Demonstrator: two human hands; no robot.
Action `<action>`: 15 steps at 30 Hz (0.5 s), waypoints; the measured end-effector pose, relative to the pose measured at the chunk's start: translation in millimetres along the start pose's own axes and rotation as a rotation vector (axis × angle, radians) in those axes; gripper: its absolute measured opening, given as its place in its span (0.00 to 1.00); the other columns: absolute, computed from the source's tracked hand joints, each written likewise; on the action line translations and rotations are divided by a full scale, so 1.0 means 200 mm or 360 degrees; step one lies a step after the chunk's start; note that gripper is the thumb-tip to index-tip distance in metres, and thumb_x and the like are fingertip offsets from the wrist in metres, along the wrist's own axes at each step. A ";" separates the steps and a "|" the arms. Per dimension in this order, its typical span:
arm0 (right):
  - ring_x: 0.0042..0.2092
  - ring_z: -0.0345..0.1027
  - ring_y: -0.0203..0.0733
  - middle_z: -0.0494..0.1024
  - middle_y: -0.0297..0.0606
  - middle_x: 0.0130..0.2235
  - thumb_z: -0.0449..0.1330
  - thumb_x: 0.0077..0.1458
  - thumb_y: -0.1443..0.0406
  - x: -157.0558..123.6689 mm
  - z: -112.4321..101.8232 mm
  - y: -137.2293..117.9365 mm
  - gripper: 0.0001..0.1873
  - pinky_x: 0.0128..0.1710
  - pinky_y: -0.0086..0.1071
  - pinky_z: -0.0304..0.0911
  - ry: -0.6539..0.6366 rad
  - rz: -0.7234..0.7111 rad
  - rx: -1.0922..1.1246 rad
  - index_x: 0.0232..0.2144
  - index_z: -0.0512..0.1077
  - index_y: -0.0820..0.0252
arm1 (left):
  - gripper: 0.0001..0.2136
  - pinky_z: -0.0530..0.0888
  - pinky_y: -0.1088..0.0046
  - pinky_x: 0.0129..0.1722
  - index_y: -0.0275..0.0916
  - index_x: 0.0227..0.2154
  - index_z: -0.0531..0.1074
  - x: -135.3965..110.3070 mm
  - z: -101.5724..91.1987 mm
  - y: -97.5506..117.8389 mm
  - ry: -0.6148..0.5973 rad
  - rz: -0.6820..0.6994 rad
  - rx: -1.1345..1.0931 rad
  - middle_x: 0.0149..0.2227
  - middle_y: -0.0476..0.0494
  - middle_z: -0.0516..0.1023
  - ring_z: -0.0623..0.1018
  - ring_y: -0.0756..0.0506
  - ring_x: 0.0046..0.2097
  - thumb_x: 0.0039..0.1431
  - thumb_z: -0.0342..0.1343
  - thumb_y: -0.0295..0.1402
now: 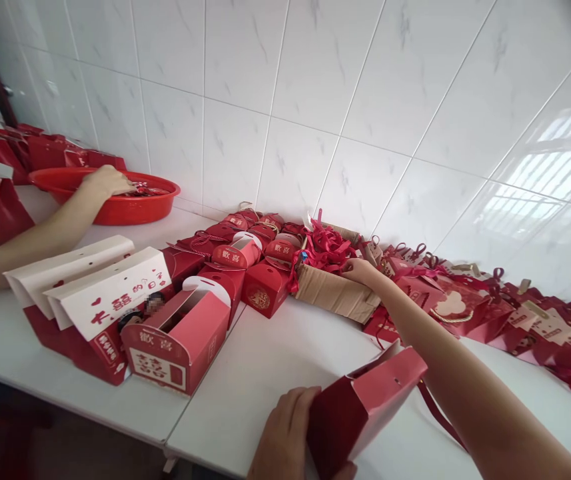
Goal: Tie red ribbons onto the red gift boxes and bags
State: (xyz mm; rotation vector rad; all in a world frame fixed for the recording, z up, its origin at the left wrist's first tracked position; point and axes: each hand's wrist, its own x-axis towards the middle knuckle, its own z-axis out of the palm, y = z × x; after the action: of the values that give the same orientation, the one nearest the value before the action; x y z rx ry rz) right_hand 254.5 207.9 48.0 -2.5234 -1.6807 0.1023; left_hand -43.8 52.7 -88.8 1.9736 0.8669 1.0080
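My left hand (285,433) is at the near table edge, wrapped round the side of an open red paper gift bag (360,407) that stands tilted on the white table (275,360). My right hand (360,270) reaches forward to a brown cardboard box (332,293) full of red ribbons (328,247); its fingers are curled at the box rim among the ribbons, and what they pinch is hidden. A dark red ribbon trails from the bag under my right forearm.
Another person's arm and hand (108,181) reach into a red plastic basin (115,200) at the far left. Open red-and-white gift boxes (115,307) stand at the left front. Small red boxes (260,267) cluster at the middle; flat red bags (515,313) lie along the tiled wall at right.
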 end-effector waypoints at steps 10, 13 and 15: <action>0.48 0.69 0.43 0.71 0.42 0.51 0.56 0.62 0.60 0.04 -0.03 0.02 0.15 0.47 0.42 0.68 0.0116 0.0208 -0.0010 0.49 0.68 0.60 | 0.31 0.72 0.56 0.51 0.40 0.54 0.66 -0.01 -0.01 0.01 -0.0006 0.0007 -0.0006 0.52 0.35 0.71 0.73 0.34 0.51 0.41 0.59 0.32; 0.48 0.69 0.43 0.71 0.43 0.51 0.56 0.61 0.60 0.06 -0.03 0.03 0.16 0.47 0.43 0.68 0.0190 0.0229 0.0066 0.50 0.68 0.60 | 0.31 0.72 0.57 0.50 0.40 0.54 0.66 0.00 -0.01 0.02 -0.0010 0.0000 -0.0024 0.51 0.36 0.72 0.73 0.34 0.51 0.41 0.59 0.33; 0.47 0.69 0.43 0.71 0.42 0.51 0.56 0.61 0.60 0.06 -0.03 0.04 0.16 0.46 0.42 0.68 0.0283 0.0211 0.0148 0.49 0.68 0.60 | 0.30 0.72 0.57 0.50 0.40 0.53 0.66 0.00 -0.02 0.02 -0.0017 -0.0005 -0.0035 0.51 0.35 0.72 0.74 0.34 0.50 0.42 0.59 0.34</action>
State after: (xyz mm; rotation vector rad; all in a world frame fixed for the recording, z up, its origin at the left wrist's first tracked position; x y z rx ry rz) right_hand 266.4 214.8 52.5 -2.4907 -1.4107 -0.0320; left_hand -45.6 51.2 -84.1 1.9568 0.8500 1.0004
